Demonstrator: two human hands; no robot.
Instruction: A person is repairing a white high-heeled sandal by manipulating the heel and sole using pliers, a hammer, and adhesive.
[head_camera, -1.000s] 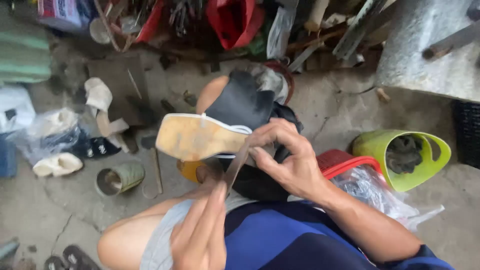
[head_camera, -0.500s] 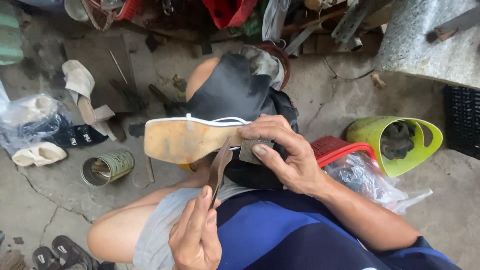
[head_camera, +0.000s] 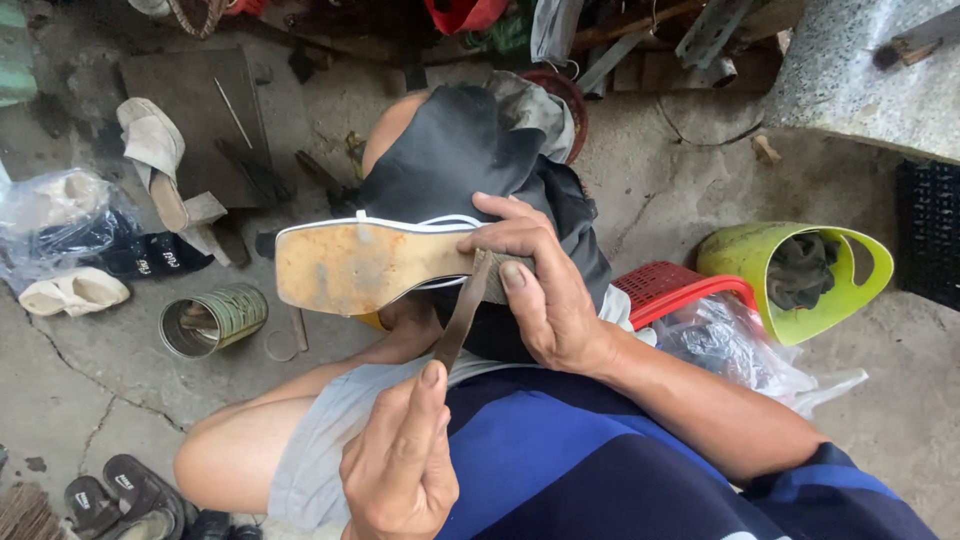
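Cracked concrete floor (head_camera: 80, 400), cluttered with a tin can (head_camera: 212, 320) and loose sandals. My left hand (head_camera: 400, 460) has its fingers curled tight round a thin metal blade (head_camera: 462, 315), thumb along it, tip at the sole's waist. My right hand (head_camera: 540, 285) clamps the shoe (head_camera: 365, 265), sole up over my lap. I judge it light with a stiff sole, best gripped near the heel.

A cracked concrete floor (head_camera: 90, 390) carries everything — an open tin can (head_camera: 212, 320) lying on its side at the left, pale shoes (head_camera: 72, 292) beyond it, dark sandals (head_camera: 125, 495) at the near left. To the right lie a red basket (head_camera: 690, 290), a clear plastic bag (head_camera: 745, 355) and a cut green container (head_camera: 800, 275).
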